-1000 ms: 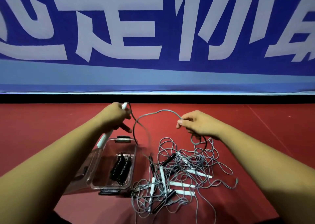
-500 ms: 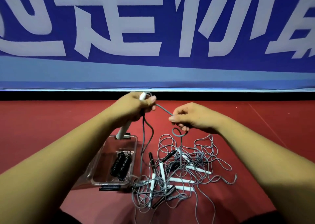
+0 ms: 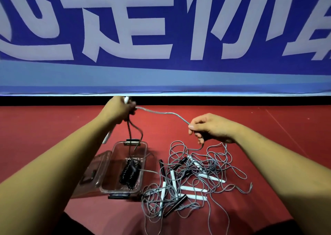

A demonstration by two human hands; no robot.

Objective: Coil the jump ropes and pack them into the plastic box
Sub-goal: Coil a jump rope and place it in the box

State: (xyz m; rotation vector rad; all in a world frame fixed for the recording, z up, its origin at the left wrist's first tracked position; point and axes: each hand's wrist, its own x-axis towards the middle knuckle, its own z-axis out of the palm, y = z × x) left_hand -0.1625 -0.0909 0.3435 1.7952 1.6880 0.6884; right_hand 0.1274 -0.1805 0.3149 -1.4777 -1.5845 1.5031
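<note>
My left hand (image 3: pixel 119 111) is raised above the clear plastic box (image 3: pixel 145 156) and grips a white jump rope handle (image 3: pixel 107 138) together with a hanging loop of grey cord. From that hand a stretch of grey cord (image 3: pixel 161 112) runs right to my right hand (image 3: pixel 210 128), which pinches it between thumb and fingers. Below my right hand lies a tangled pile of grey ropes (image 3: pixel 193 177) with several white and black handles. A coiled black rope (image 3: pixel 129 172) lies inside the box.
The box's clear lid (image 3: pixel 93 170) hangs open to the left, with black latches at both ends of the box. Everything rests on a red floor (image 3: pixel 44 127). A blue banner (image 3: pixel 161 37) with white characters stands close behind.
My hands have drawn apart: the left one rose up and back with the handle, the right one moved right and down, pulling the cord between them out longer.
</note>
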